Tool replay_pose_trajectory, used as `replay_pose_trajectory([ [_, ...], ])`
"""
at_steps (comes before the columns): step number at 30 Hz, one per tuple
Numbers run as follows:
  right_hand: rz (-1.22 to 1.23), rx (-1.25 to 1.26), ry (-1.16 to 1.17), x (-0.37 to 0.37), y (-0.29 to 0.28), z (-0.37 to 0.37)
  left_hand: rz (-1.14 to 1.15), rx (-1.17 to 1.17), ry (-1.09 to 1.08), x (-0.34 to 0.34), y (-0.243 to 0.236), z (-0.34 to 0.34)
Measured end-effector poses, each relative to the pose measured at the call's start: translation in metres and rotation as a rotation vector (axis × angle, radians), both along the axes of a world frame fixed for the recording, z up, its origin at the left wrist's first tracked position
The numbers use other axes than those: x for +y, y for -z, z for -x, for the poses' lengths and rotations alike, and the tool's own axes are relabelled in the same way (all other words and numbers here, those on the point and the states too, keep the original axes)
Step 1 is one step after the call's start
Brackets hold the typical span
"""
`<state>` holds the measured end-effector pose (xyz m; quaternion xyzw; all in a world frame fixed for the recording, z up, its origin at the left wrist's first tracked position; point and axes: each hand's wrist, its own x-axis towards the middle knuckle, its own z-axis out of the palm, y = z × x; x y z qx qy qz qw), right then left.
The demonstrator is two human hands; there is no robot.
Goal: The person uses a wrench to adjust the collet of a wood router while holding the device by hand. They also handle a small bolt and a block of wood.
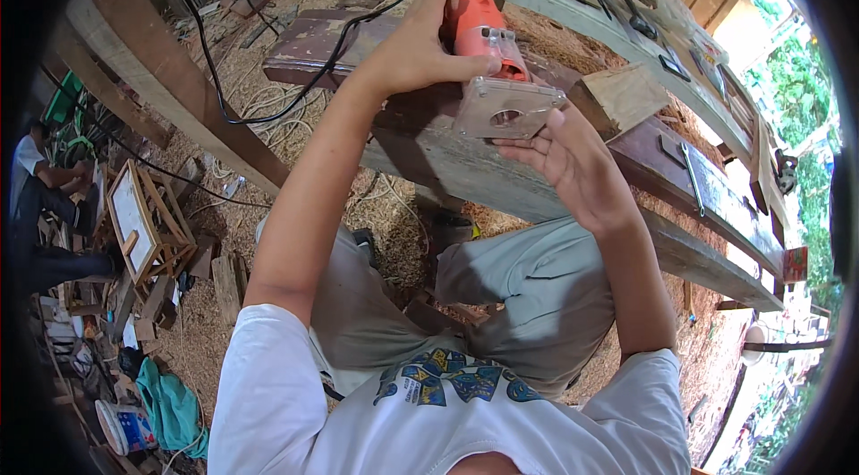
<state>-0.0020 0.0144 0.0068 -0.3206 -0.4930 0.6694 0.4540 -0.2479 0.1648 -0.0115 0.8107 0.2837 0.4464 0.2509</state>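
An orange-red trim router (479, 17) with a clear plastic base (508, 108) is held tilted above the wooden bench, its base plate facing me. My left hand (428, 47) wraps round the router's body, thumb lying across the front near the clear housing. With its thumb and fingers closed on the lower right edge of the base, my right hand (583, 169) holds the other end. A round hole shows in the middle of the plate. The router's black cord (344, 44) loops away to the left past my left wrist.
Right of the router, a wood block (620, 99) rests on the bench plank (501, 173). A metal wrench (693, 178) lies farther right. Tools line the far plank (555, 5). At the left sit another person (55, 178) and a wooden frame (143, 220). Wood shavings cover the ground.
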Motion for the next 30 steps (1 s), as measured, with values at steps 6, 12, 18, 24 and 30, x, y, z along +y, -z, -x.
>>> replay_pose_trajectory([
  [6,-0.307,-0.402,0.161,-0.006,0.004,0.005,-0.020,0.012,0.076,0.003,0.004,0.002],
  [12,-0.470,-0.599,0.301,-0.011,0.002,0.011,0.011,0.004,0.208,-0.002,-0.002,0.001],
  [18,-0.524,-0.614,0.307,-0.012,0.002,0.011,-0.272,0.135,0.124,0.001,0.002,0.008],
  [24,-0.671,-0.766,0.455,-0.020,-0.002,0.000,-0.115,0.010,0.210,-0.019,-0.015,0.003],
  [30,-0.690,-0.754,0.524,-0.042,-0.023,-0.015,-0.275,-0.012,0.256,-0.043,-0.050,0.004],
])
